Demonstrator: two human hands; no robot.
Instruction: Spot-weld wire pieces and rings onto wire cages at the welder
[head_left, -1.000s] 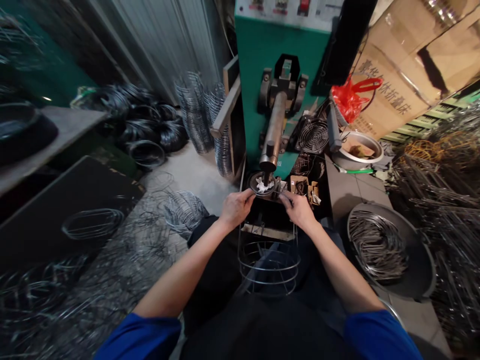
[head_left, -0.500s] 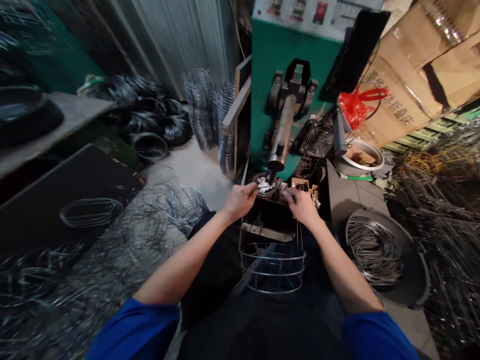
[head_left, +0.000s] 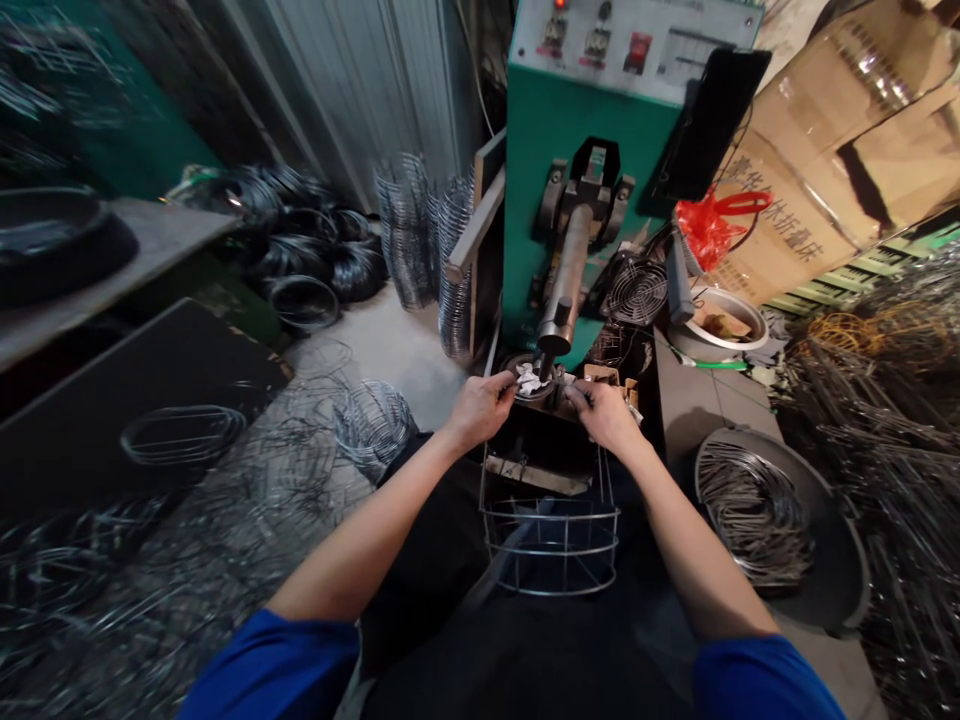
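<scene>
There are one green machine (head_left: 637, 120), one red switch (head_left: 638, 52), one fan (head_left: 636, 291), one red bag (head_left: 703, 234), one silvery bowl (head_left: 705, 346), one wire basket (head_left: 553, 551) and at least two tall wire stacks (head_left: 406, 235).

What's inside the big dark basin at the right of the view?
The dark basin holds a dense pile of thin metal rods, heaped toward its left side. Whatever lies beneath them, including that part of the basin's bottom, is covered.

Green machine (head_left: 536, 140) cut off above, dark basin (head_left: 52, 265) cut off left, floor wires (head_left: 90, 610) blurred
</scene>
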